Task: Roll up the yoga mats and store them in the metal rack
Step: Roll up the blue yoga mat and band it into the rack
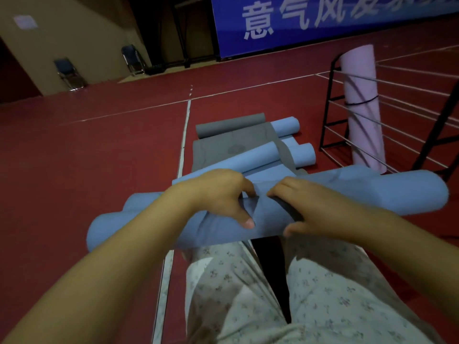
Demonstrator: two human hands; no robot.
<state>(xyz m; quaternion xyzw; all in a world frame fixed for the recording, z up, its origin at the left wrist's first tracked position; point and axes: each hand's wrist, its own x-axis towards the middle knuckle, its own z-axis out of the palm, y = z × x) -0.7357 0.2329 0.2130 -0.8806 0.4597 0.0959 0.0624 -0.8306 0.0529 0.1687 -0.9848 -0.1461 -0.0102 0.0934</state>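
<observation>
A rolled blue yoga mat [372,192] lies crosswise in front of me, over my knees. My left hand [218,194] grips its middle, fingers curled over the top and thumb underneath. My right hand [305,207] grips it right beside, fingers hooked over a grey edge of the roll. Beyond it a grey mat [223,147] lies partly unrolled on the floor with a blue roll [250,157] resting on it. More blue rolls [304,152] lie to its right. A pink rolled mat [362,108] stands upright in the black metal rack [332,125] at the right.
Red sports floor with white lines [185,130] stretches around. Two folding chairs [70,73] stand by the far wall at the left. A blue banner [323,23] hangs at the back. My patterned trousers [323,294] fill the bottom of the view.
</observation>
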